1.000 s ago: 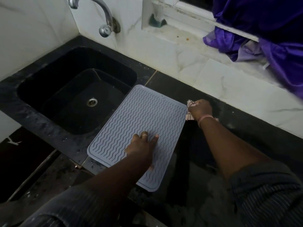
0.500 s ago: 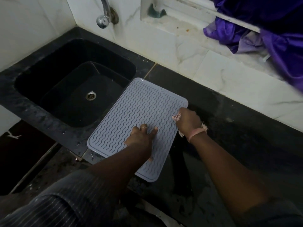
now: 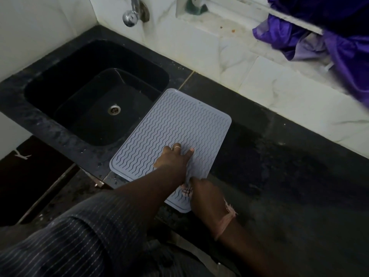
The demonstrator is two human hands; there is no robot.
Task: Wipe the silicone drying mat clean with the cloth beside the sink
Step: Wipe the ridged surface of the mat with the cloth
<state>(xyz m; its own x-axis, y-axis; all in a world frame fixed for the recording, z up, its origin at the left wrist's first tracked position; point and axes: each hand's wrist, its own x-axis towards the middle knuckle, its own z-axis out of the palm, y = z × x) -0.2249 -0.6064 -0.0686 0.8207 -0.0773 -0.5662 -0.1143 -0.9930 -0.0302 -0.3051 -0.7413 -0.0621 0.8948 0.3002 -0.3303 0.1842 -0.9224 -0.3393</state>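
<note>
Dark stone countertop is filling most of the frame, with white marble wall tiles running along the top. At upper left, we are looking into a black sink; it is holding nothing we can see but a metal drain, and a tap is hanging above it. Just right of the sink, the grey silicone drying mat is lying flat at centre. Our left hand is pressing down on its lower part with fingers spread. Our right hand, at the mat's lower corner, is gripping the cloth. Purple fabric is draping at upper right.
</note>
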